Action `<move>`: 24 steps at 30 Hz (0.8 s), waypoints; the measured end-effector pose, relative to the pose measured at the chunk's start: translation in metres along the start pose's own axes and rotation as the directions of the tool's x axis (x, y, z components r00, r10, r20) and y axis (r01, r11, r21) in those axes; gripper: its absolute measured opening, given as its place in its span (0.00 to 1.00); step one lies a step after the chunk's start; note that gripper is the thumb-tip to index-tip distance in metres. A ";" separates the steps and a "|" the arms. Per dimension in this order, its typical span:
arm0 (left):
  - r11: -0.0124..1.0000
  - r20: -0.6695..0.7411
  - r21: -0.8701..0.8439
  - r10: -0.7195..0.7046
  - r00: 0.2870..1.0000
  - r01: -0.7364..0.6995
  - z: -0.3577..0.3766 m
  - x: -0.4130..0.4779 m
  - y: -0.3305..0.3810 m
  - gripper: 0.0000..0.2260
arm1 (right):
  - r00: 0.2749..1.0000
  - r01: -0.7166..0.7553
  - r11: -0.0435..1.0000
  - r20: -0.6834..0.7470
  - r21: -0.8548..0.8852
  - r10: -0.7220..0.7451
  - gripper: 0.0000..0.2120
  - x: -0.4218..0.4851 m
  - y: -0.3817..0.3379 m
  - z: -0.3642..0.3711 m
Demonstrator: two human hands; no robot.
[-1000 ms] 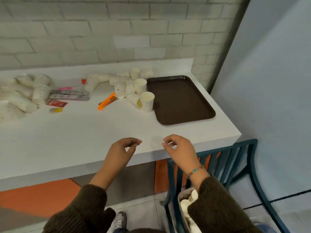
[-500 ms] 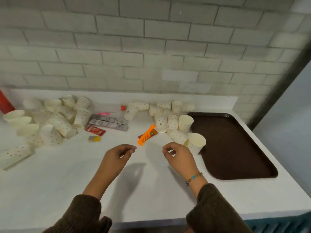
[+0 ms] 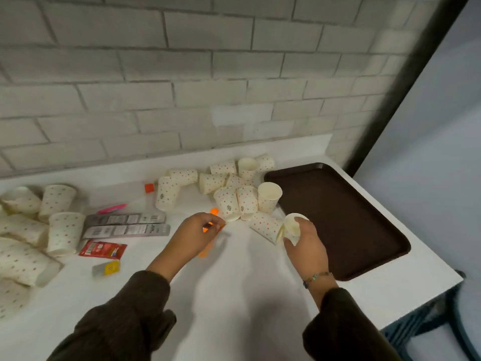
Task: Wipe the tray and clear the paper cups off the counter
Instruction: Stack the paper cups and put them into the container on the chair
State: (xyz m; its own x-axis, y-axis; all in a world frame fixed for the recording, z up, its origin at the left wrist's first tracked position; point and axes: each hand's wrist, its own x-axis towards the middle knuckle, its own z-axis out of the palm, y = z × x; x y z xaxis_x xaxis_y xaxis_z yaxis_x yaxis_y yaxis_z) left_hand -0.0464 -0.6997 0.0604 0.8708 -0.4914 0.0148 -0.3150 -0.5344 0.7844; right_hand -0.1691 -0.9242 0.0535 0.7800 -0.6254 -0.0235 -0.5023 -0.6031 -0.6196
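Right hand (image 3: 304, 243) is curled round one white paper cup (image 3: 293, 226), rim up, low over the white counter (image 3: 234, 295) at about 2 o'clock from frame centre, just beside the near-left edge of the dark brown rectangular plastic tray (image 3: 338, 217).

Left hand (image 3: 194, 234) sits at 6 o'clock of the main cup pile with its fingers bent over an orange plastic comb (image 3: 205, 252). Orange shows between the fingers, but I cannot tell if it is pinching the comb or just hovering.

Progress, my read: barely started.
- The pile of dotted paper cups (image 3: 229, 201), at 12 o'clock from my hands, is mostly tipped over and touches the tray's left edge.
- A second heap of cups (image 3: 62, 230) lies at 9 o'clock, well apart.
- All of these have yet to be cleared; only the one cup is in hand.
- The tray at 3 o'clock holds nothing. No cloth is in view, so I judge the wiping not begun, though its surface is too dark to check.

Clutter between the piles: grey sachet strips (image 3: 127, 225), a red packet (image 3: 102, 250) and an orange cap (image 3: 149, 188).
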 end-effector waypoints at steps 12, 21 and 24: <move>0.975 0.061 0.208 -0.098 0.993 0.084 0.059 0.144 0.059 0.22 | 0.995 0.096 0.991 -0.027 -0.096 -0.099 0.10 0.012 0.020 -0.016; 0.862 0.075 0.483 -0.216 0.973 0.154 0.101 0.176 0.066 0.24 | 0.994 0.109 0.992 0.008 -0.059 -0.108 0.11 -0.003 0.047 -0.032; 0.833 0.057 0.525 -0.236 0.970 0.172 0.100 0.175 0.065 0.15 | 0.997 0.072 0.997 0.007 -0.038 -0.072 0.12 -0.002 0.055 -0.035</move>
State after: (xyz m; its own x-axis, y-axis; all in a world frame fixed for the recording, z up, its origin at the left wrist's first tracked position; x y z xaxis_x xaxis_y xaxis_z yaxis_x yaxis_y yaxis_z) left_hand 0.0482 -0.8892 0.0518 0.8977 -0.3895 -0.2058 -0.3108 -0.8911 0.3307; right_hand -0.2115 -0.9728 0.0471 0.8168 -0.5768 0.0153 -0.4586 -0.6651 -0.5893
